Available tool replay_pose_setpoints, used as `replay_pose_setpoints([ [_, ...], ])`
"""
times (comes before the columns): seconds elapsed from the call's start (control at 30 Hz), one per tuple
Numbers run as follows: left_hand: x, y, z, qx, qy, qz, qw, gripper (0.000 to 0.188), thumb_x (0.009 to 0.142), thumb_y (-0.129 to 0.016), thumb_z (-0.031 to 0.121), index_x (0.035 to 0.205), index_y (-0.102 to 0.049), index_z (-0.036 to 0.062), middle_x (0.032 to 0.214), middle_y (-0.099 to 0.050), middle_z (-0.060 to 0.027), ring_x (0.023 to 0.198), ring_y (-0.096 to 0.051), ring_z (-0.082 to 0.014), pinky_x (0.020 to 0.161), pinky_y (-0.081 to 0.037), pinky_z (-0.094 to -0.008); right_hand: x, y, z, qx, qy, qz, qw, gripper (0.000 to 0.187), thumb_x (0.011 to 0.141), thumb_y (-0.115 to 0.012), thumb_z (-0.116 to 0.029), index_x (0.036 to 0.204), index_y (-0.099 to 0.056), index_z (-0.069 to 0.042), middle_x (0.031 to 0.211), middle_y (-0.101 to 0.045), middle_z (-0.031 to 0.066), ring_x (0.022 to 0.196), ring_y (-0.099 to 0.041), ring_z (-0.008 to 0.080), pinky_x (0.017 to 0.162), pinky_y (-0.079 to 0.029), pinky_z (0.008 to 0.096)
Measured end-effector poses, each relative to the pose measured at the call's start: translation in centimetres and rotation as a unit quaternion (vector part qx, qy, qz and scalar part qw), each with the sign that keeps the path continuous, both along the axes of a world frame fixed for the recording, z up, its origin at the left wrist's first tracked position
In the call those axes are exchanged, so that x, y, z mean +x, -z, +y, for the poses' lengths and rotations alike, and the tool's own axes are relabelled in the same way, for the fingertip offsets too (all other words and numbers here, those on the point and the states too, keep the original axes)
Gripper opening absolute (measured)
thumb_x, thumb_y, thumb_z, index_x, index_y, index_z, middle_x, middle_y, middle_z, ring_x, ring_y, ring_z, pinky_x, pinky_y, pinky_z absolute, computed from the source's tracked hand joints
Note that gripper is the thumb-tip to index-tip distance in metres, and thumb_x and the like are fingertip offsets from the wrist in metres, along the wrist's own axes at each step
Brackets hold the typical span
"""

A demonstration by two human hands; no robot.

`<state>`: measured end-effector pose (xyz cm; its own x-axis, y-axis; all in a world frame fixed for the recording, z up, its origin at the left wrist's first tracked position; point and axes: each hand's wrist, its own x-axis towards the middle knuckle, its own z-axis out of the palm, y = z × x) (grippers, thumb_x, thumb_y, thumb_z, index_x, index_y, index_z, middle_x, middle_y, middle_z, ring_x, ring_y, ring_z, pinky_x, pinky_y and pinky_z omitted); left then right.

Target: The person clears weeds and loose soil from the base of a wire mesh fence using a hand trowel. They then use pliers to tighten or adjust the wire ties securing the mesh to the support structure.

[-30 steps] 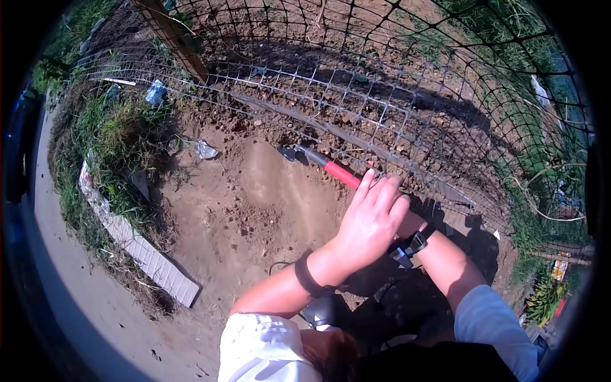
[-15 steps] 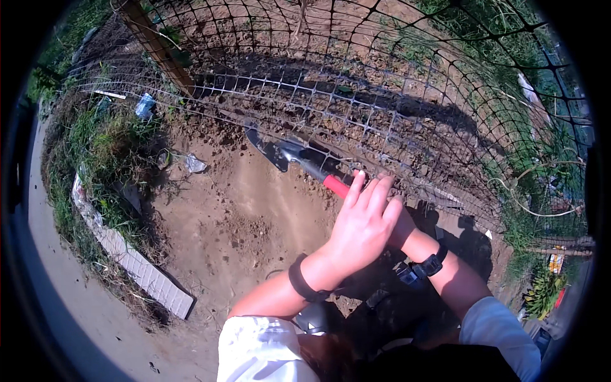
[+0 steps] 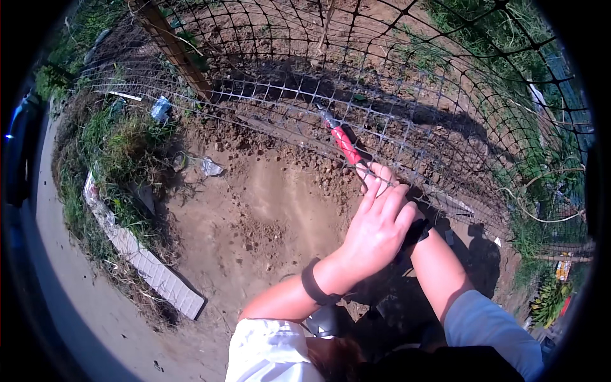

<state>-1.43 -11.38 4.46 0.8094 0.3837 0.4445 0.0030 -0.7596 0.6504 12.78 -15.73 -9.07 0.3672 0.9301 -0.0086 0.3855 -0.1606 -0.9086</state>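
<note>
My right hand (image 3: pixel 384 173) is closed round the red grip of a garden trowel (image 3: pixel 347 146). It reaches under the wire mesh netting (image 3: pixel 305 95), whose strands cross in front of the trowel and fingers. The trowel points up and away over loose soil, its blade barely visible from this angle. My left hand (image 3: pixel 377 230), a dark band on its wrist, lies over the right wrist. Its fingers are bent and pressed together at the netting's lower edge, seemingly gripping it; the fingertips are partly hidden.
A wooden post (image 3: pixel 172 48) carries the netting at the back left. Bare soil (image 3: pixel 280 204) spreads before me. At left lie grass (image 3: pixel 127 149), a pale ridged plank (image 3: pixel 159 274), scraps of plastic (image 3: pixel 211 167) and a paved path (image 3: pixel 57 242). More weeds grow at the right.
The trowel has swung from pointing left in front of the netting to pointing away from me behind its strands. My right hand moved farther under the netting; the view shifted slightly.
</note>
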Motion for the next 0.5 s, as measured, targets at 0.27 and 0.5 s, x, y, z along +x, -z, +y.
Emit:
replay_pose_setpoints([
  [0.27, 1.6, -0.2, -0.6, 0.020, 0.007, -0.021, 1.000, 0.026, 0.075, -0.050, 0.012, 0.098, -0.055, 0.0019, 0.117, -0.050, -0.0209, 0.112, -0.050, -0.0340, 0.103, -0.030, -0.0508, -3.7, -7.6, 2.6, -0.174, 0.004, 0.488, 0.856, 0.033, 0.093, -0.050, -0.040, 0.100, -0.056, -0.009, 0.068, -0.052, -0.0025, 0.056, -0.048, 0.0085, 0.050, -0.038, 0.0208],
  [0.5, 1.5, -0.9, -0.7, -0.003, 0.023, 0.007, 1.000, 0.027, 0.077, -0.052, 0.011, 0.102, -0.056, 0.0026, 0.118, -0.050, -0.0191, 0.115, -0.050, -0.0320, 0.104, -0.030, -0.0475, -0.4, -4.8, 3.1, -0.123, -0.019, 0.341, 0.932, 0.025, 0.093, -0.050, -0.024, 0.110, -0.054, -0.006, 0.096, -0.058, 0.0032, 0.074, -0.053, 0.0079, 0.062, -0.045, 0.0221],
])
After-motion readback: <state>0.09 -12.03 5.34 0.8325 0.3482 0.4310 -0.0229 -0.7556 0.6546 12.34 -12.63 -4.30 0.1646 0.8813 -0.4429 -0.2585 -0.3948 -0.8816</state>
